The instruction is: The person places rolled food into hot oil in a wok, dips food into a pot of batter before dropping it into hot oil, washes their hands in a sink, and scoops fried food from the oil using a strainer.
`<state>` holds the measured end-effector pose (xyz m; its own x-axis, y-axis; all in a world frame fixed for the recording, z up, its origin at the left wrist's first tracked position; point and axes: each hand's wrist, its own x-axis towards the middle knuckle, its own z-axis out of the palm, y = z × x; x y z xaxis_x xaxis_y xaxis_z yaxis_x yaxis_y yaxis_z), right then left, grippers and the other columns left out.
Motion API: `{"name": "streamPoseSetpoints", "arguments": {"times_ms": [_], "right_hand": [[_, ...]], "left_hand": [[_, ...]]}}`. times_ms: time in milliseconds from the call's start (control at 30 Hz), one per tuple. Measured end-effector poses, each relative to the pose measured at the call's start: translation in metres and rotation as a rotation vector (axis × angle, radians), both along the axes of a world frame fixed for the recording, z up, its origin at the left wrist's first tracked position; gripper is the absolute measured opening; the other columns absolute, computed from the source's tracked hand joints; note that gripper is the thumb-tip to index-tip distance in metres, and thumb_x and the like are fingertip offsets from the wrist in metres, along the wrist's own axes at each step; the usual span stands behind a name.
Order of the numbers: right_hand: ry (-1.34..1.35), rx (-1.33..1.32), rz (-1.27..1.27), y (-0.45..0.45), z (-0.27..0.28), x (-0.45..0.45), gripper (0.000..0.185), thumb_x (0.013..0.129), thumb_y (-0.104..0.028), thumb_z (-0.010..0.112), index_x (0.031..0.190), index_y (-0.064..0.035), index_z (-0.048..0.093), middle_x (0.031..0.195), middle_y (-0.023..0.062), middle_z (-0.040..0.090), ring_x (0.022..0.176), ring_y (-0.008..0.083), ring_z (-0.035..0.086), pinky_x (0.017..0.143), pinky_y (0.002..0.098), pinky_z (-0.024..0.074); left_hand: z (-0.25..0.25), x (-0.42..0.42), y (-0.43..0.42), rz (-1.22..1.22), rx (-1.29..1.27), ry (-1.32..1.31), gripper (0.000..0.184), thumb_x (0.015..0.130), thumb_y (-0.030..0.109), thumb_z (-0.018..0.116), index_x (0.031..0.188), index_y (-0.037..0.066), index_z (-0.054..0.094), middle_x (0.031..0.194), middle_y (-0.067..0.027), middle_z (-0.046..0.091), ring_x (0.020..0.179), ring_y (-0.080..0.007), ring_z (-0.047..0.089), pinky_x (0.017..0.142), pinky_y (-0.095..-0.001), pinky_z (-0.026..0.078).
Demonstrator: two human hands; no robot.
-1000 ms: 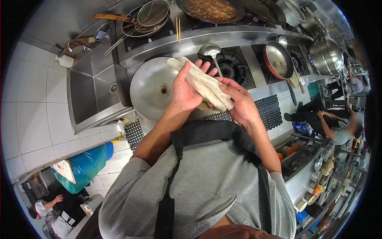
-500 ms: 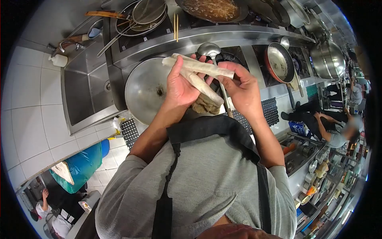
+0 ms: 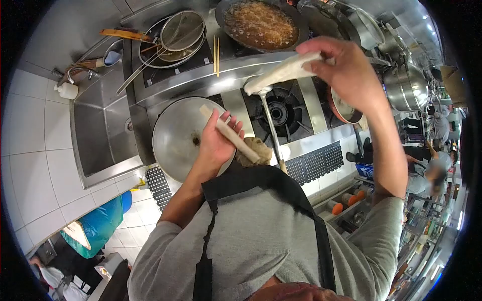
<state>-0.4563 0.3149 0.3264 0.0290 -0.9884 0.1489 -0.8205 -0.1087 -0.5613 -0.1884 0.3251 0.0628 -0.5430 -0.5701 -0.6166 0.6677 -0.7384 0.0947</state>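
One long pale roll (image 3: 283, 71) hangs from the fingers of my right hand (image 3: 346, 72), which is raised above the stove near the wok of bubbling oil (image 3: 261, 24). Its lower end covers part of the bowl of a ladle (image 3: 273, 125). A second pale roll (image 3: 232, 134) lies across the palm of my left hand (image 3: 218, 140), beside the large round metal lid or pan (image 3: 173, 133). Just right of that roll is a crumpled brownish cloth (image 3: 255, 150). Two thin wooden sticks (image 3: 216, 55) rest on the stove's ledge.
Strainers (image 3: 182, 31) sit over a pan at the back left. The sink (image 3: 108, 130) is on the left. A gas burner (image 3: 278, 114) and a red-rimmed pan (image 3: 344, 110) are on the right. A seated person (image 3: 427, 175) is at the far right.
The two rolls, earlier together in my hands, are now apart. My right hand has carried one up and toward the oil wok, while my left has moved slightly down with the other.
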Motion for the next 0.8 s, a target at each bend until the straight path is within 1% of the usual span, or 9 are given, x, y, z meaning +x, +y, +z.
{"name": "streamPoseSetpoints", "arguments": {"times_ms": [100, 167, 233, 300, 433, 533, 633, 667, 800], "right_hand": [[0.164, -0.031, -0.024, -0.03, 0.025, -0.013, 0.03, 0.086, -0.016, 0.072, 0.114, -0.0048, 0.075, 0.084, 0.0134, 0.073, 0.072, 0.0187, 0.067, 0.072, 0.0351, 0.0531], [0.222, -0.011, -0.113, -0.054, 0.034, -0.018, 0.032, 0.09, -0.015, 0.072, 0.121, -0.0041, 0.074, 0.094, 0.0075, 0.074, 0.082, 0.012, 0.064, 0.079, 0.0299, 0.0516], [0.205, -0.04, -0.144, -0.083, 0.025, -0.02, 0.035, 0.09, -0.017, 0.072, 0.122, -0.004, 0.074, 0.092, 0.0081, 0.073, 0.081, 0.012, 0.064, 0.077, 0.0294, 0.0513], [0.277, -0.14, -0.082, -0.129, -0.012, -0.048, 0.035, 0.089, -0.02, 0.073, 0.121, -0.0073, 0.074, 0.089, 0.0104, 0.073, 0.079, 0.0154, 0.067, 0.077, 0.0321, 0.0526], [0.279, -0.223, -0.186, -0.204, -0.089, -0.05, 0.031, 0.086, -0.023, 0.073, 0.116, -0.0161, 0.077, 0.095, 0.0176, 0.075, 0.09, 0.0354, 0.073, 0.085, 0.0425, 0.0564], [0.187, -0.379, -0.21, -0.234, -0.142, -0.042, 0.029, 0.086, -0.019, 0.07, 0.114, -0.0133, 0.077, 0.099, 0.0201, 0.075, 0.096, 0.0396, 0.071, 0.088, 0.0448, 0.0569], [0.132, -0.389, -0.277, -0.248, -0.19, -0.04, 0.029, 0.086, -0.016, 0.068, 0.113, -0.0105, 0.076, 0.101, 0.0217, 0.074, 0.098, 0.0405, 0.071, 0.089, 0.0461, 0.0565], [0.111, -0.349, -0.274, -0.24, -0.194, -0.036, 0.03, 0.085, -0.011, 0.066, 0.114, -0.0075, 0.075, 0.103, 0.023, 0.074, 0.099, 0.0418, 0.07, 0.089, 0.0479, 0.0554], [0.103, -0.215, -0.214, -0.224, -0.231, -0.05, 0.031, 0.085, -0.005, 0.064, 0.115, -0.0068, 0.071, 0.106, 0.0236, 0.073, 0.1, 0.0436, 0.068, 0.088, 0.05, 0.054]], "left_hand": [[0.001, 0.016, -0.002, 0.025, 0.059, -0.009, 0.041, 0.1, 0.05, 0.064, 0.114, 0.012, 0.064, 0.103, -0.0055, 0.065, 0.099, -0.0254, 0.062, 0.093, -0.0445, 0.049], [0.0, 0.029, -0.004, 0.038, 0.054, -0.071, 0.04, 0.1, 0.049, 0.064, 0.117, 0.013, 0.064, 0.103, -0.0048, 0.066, 0.099, -0.025, 0.062, 0.092, -0.0432, 0.049], [-0.003, 0.039, -0.006, 0.042, 0.024, -0.056, 0.04, 0.1, 0.049, 0.065, 0.119, 0.014, 0.064, 0.103, -0.0043, 0.067, 0.099, -0.0247, 0.062, 0.092, -0.0427, 0.049], [-0.003, 0.046, -0.007, 0.067, 0.003, -0.026, 0.04, 0.099, 0.049, 0.065, 0.119, 0.014, 0.064, 0.103, -0.0045, 0.067, 0.099, -0.0246, 0.062, 0.092, -0.0431, 0.049], [0.01, 0.056, -0.007, 0.083, -0.033, 0.003, 0.038, 0.102, 0.045, 0.062, 0.121, 0.013, 0.064, 0.104, -0.0054, 0.067, 0.098, -0.0249, 0.063, 0.093, -0.0441, 0.05], [0.01, 0.063, -0.007, 0.092, -0.069, 0.026, 0.038, 0.103, 0.044, 0.06, 0.124, 0.012, 0.064, 0.105, -0.0067, 0.069, 0.098, -0.0263, 0.064, 0.093, -0.0448, 0.05], [0.012, 0.069, -0.008, 0.098, -0.084, 0.044, 0.039, 0.103, 0.043, 0.06, 0.127, 0.012, 0.063, 0.107, -0.0079, 0.07, 0.099, -0.0274, 0.064, 0.094, -0.0458, 0.051], [0.012, 0.07, -0.008, 0.1, -0.089, 0.043, 0.039, 0.103, 0.043, 0.06, 0.127, 0.012, 0.063, 0.107, -0.0081, 0.07, 0.099, -0.0275, 0.064, 0.094, -0.0461, 0.051], [0.004, 0.078, -0.008, 0.125, -0.097, 0.045, 0.039, 0.104, 0.043, 0.06, 0.127, 0.012, 0.063, 0.108, -0.0087, 0.069, 0.1, -0.0281, 0.064, 0.094, -0.0468, 0.05]]}}
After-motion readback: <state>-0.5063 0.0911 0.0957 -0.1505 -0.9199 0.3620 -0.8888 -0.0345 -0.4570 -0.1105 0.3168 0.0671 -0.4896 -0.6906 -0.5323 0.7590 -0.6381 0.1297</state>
